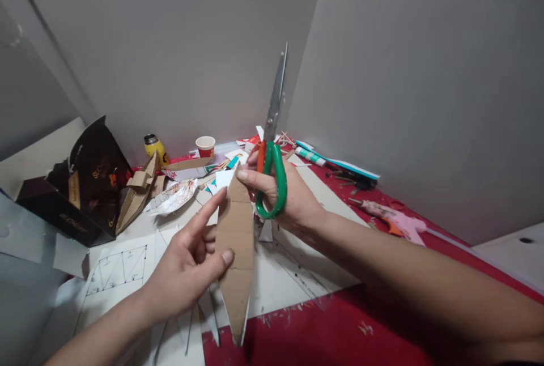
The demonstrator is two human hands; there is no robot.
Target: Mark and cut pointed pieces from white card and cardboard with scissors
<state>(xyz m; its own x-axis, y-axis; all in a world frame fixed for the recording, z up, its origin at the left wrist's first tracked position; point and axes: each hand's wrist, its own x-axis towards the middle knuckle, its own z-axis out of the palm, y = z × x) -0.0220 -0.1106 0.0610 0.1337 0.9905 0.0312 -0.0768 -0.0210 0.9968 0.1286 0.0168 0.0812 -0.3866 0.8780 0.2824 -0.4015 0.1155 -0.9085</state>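
A long brown cardboard piece (236, 235), pointed at its lower end and creased across, is held up in front of me. My left hand (187, 264) grips its left edge, thumb on the front face and index finger stretched along the side. With thumb and fingers, my right hand (293, 190) pinches the top end of the cardboard. The same hand carries scissors (276, 99) with green and orange handles, blades together and pointing up. Some of its fingers are hidden behind the handles and the cardboard.
A black box (97, 184) stands at the left, beside a cardboard boat shape (138, 190). Behind are a yellow bottle (155, 148) and a paper cup (205, 146). A pink glue gun (395, 220) lies on the red cloth (340, 332) at right. A drawn paper sheet (114, 269) lies at left.
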